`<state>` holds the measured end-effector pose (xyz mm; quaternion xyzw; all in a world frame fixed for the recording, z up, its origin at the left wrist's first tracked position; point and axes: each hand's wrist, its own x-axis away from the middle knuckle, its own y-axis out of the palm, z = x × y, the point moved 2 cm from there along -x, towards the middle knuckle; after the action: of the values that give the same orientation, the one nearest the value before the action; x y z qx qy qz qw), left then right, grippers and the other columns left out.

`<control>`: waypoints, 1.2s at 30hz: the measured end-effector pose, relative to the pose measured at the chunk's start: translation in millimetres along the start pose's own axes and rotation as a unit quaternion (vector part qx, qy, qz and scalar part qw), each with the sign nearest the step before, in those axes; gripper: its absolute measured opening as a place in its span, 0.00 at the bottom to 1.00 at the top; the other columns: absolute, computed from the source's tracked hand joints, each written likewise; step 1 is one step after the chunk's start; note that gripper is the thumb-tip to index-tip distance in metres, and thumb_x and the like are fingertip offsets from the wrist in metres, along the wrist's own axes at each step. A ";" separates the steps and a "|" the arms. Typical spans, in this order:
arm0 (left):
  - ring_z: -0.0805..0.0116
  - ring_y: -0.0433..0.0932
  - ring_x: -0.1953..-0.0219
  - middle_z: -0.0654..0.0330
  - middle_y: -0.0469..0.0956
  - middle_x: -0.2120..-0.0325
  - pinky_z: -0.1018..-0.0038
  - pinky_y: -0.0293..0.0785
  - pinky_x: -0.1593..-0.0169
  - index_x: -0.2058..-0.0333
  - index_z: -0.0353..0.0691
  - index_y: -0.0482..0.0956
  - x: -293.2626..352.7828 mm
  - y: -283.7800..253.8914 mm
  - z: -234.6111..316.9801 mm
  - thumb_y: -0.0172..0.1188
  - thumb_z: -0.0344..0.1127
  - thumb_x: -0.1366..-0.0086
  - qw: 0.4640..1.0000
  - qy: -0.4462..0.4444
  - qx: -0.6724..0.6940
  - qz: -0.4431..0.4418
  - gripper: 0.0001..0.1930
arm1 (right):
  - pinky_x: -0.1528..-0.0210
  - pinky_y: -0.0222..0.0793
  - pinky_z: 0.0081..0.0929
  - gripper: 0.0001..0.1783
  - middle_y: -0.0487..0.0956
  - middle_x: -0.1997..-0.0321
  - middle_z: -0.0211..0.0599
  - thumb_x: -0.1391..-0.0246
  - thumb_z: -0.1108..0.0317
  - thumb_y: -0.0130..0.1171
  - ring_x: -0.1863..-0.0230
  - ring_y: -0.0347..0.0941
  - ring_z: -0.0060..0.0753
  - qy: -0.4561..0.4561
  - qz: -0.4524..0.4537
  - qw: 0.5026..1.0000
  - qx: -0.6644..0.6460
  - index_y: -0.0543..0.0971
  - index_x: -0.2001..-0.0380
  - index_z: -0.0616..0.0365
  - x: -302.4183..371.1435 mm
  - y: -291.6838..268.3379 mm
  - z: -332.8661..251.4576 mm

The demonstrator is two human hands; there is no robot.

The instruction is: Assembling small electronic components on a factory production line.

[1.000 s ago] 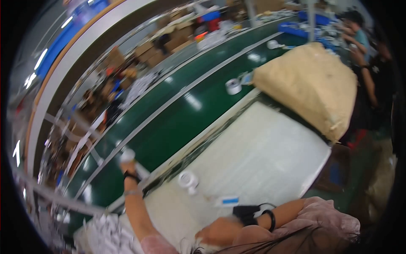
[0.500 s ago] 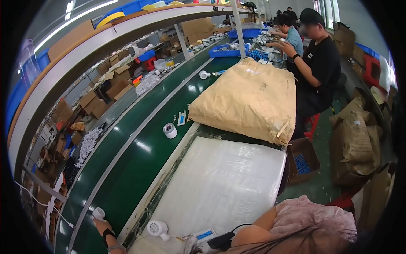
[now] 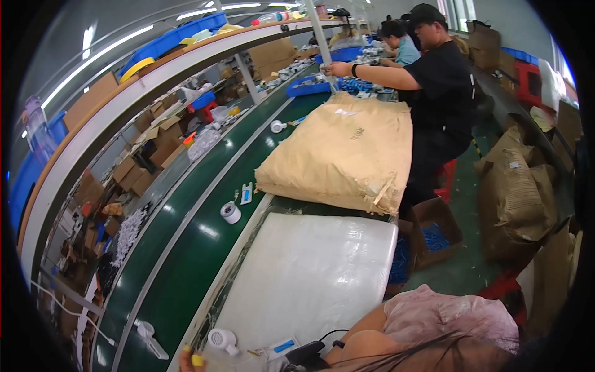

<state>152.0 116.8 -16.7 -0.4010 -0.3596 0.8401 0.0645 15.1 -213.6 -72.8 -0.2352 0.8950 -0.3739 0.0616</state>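
At the lower edge my left hand [image 3: 189,361] shows only a few fingertips, apart and with yellow on them; nothing shows between them. Beside it on the green belt lies a white handheld fan [image 3: 147,336] with its handle out. Another round white fan head [image 3: 222,340] rests on the plastic-wrapped white slab, next to a small white part with a blue cell [image 3: 283,346]. My right forearm [image 3: 350,338] reaches down toward a black corded device [image 3: 305,352]. The fingers of that hand are hidden, so whether it grips the device cannot be told.
A large tan sack [image 3: 347,152] lies beyond the wrapped slab [image 3: 304,266]. Along the green belt [image 3: 186,273] stand a white cup-shaped part [image 3: 230,212] and a small white-and-blue piece [image 3: 246,193]. At right, a carton [image 3: 437,217] holds blue parts. A co-worker in black reaches across the belt.
My left hand has let go of the white fan on the belt and drawn back right to the lower edge. The co-worker's arm now stretches out over the belt. The view has shifted slightly.
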 end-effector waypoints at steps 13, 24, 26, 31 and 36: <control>0.54 0.73 0.51 0.47 0.73 0.53 0.66 0.68 0.47 0.46 0.30 0.67 53.7 49.4 64.6 0.53 0.34 0.33 0.945 0.045 -0.280 -0.163 0.20 | 0.65 0.72 0.39 0.14 0.79 0.64 0.42 0.44 0.57 0.52 0.63 0.77 0.44 -0.132 -0.097 0.986 0.038 0.75 0.60 0.54 -27.1 65.1 -35.6; 0.47 0.72 0.52 0.42 0.72 0.54 0.61 0.67 0.46 0.46 0.32 0.67 42.5 56.1 87.7 0.53 0.31 0.35 0.967 -0.166 0.022 -0.195 0.20 | 0.64 0.72 0.39 0.14 0.78 0.64 0.42 0.44 0.57 0.52 0.63 0.77 0.43 -0.190 -0.143 0.969 0.062 0.75 0.60 0.54 -49.6 71.3 -51.3; 0.51 0.75 0.58 0.51 0.75 0.59 0.64 0.72 0.54 0.55 0.35 0.73 46.0 59.8 81.7 0.61 0.26 0.48 0.963 -0.209 0.101 -0.134 0.19 | 0.64 0.72 0.39 0.14 0.78 0.64 0.42 0.44 0.57 0.52 0.63 0.77 0.43 -0.197 -0.147 0.967 0.065 0.75 0.60 0.54 -52.8 75.0 -54.2; 0.54 0.75 0.59 0.53 0.76 0.60 0.67 0.72 0.55 0.58 0.36 0.75 45.9 62.5 81.6 0.60 0.25 0.46 0.974 -0.179 0.089 -0.108 0.15 | 0.64 0.72 0.38 0.14 0.78 0.64 0.41 0.45 0.57 0.52 0.63 0.77 0.43 -0.211 -0.148 0.964 0.072 0.75 0.60 0.54 -53.2 75.0 -55.8; 0.54 0.74 0.59 0.53 0.76 0.60 0.67 0.72 0.56 0.58 0.37 0.75 42.5 59.6 86.0 0.61 0.26 0.46 0.974 -0.177 0.091 -0.110 0.15 | 0.64 0.72 0.38 0.14 0.78 0.64 0.41 0.45 0.57 0.52 0.63 0.77 0.43 -0.226 -0.147 0.960 0.080 0.75 0.61 0.54 -54.9 77.3 -60.2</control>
<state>72.4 42.5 -46.3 -0.1961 -0.3294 0.9147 0.1281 17.3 -102.2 -87.5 -0.4373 0.7803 -0.3862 0.2252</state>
